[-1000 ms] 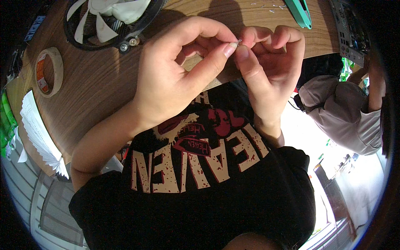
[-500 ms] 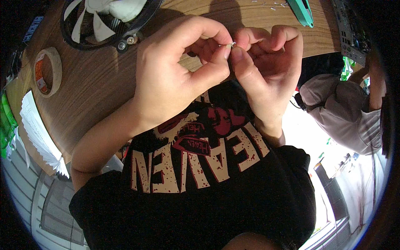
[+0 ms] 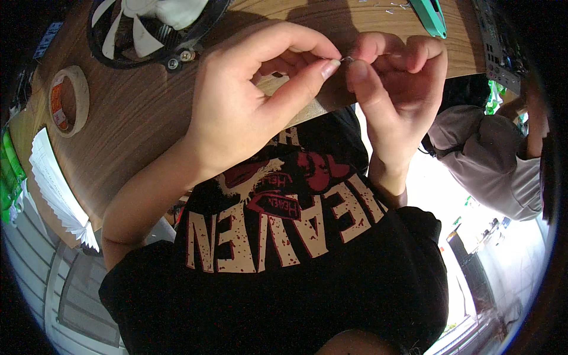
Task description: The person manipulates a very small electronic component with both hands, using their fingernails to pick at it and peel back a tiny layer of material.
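A thin, shiny wire-like piece (image 3: 347, 59) spans the small gap between my two hands, up above the table's front edge. My left hand (image 3: 234, 103) pinches one end between thumb and forefinger. The other end is in a pinch of the thumb and forefinger of my right hand (image 3: 397, 100), whose remaining fingers are curled. Most of the piece is hidden by the fingertips, and it is too small to name exactly.
A fan (image 3: 145, 41) with white blades in a black frame lies at the back left, near a tape roll (image 3: 83, 100) and fanned paper sheets (image 3: 56, 183). Small metal bits (image 3: 397, 7) and a teal tool (image 3: 431, 18) lie at the back. Another person's dark clothing (image 3: 485, 154) shows at right.
Both hands have shifted a little to the right, and their fingertips have drawn slightly apart. More of the thin piece shows between them.
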Available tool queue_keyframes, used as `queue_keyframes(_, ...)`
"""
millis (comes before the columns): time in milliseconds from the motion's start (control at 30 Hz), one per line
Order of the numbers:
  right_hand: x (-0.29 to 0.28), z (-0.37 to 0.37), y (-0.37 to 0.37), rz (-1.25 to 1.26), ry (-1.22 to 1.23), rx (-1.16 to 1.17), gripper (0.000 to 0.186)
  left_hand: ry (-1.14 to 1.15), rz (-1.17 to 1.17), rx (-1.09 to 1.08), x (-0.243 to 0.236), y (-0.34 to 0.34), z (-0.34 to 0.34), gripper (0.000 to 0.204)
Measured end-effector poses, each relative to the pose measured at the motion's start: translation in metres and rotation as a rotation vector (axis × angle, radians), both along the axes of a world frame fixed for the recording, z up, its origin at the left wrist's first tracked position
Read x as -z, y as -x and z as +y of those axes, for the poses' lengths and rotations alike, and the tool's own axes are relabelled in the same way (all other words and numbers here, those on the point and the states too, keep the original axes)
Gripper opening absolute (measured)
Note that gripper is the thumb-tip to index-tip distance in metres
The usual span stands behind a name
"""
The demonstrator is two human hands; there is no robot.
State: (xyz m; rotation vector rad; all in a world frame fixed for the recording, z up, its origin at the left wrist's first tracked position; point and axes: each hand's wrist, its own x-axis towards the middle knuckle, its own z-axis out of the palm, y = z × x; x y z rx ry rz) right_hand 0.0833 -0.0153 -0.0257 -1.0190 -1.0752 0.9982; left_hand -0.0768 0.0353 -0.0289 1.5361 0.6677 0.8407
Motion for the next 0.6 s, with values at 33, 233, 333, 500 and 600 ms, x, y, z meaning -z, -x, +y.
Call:
queue_keyframes(33,0.0016,0.0004,-0.0002,0.001,0.0,0.0,0.039,0.0,0.001,0.0,0.0001,-0.0001,-0.0001,0.016)
queue_keyframes(233,0.0051,-0.0007,-0.001,-0.007,0.017,0.008,0.037,-0.02,0.01,-0.014,0.0002,-0.0009,0.0007,0.015)
queue_keyframes(333,0.0046,-0.0021,0.0,0.1,0.065,-0.031,0.035,-0.003,-0.011,-0.032,0.0024,-0.0009,0.0002,0.014)
queue_keyframes(500,0.0044,-0.0024,0.0005,0.187,0.11,-0.02,0.032,-0.032,-0.008,-0.075,0.0014,-0.0017,-0.0016,0.015)
queue_keyframes(600,0.0025,-0.0017,0.0002,0.193,0.127,-0.035,0.032,-0.079,0.004,-0.068,0.0011,-0.0001,-0.0002,0.016)
